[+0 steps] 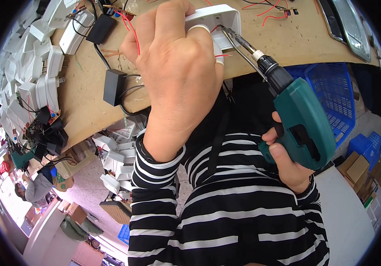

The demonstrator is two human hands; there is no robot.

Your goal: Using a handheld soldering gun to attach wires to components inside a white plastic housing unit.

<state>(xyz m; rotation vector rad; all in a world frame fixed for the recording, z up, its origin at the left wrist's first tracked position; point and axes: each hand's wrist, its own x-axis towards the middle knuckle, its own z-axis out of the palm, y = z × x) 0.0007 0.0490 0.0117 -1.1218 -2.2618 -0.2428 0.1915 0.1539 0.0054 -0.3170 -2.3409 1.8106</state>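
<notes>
The left hand [177, 66] was clamped down over a white plastic housing [214, 20] at the near edge of the table [88, 106], fingers curled round it and pinning it flat, a loop of thin red wire [130, 26] running across the knuckles. The right hand [288, 162] was wrapped tight round the grip of a green cordless screwdriver [303, 122], one finger up at the trigger, and the long bit [239, 42] was angled straight into the open side of the housing. By the look of it a screw was being driven inside that shell; whether the bit was seated on a screw head could not be told, as the tip sat in shadow. Any further driving would have called for the tool kept in line with the screw and the housing held dead still.

Over to the containers. A blue plastic crate [332, 93] stood below the table edge on the right, its mesh wall in view; its contents did not show. Smaller blue boxes [367, 144] and some cardboard cartons [354, 168] sat lower right, nothing visible in them either. On the left of the table lay a heap of white housings [35, 57] with black adapter blocks [114, 86] and cables among them. More white shells [119, 150] were piled below the table edge.
</notes>
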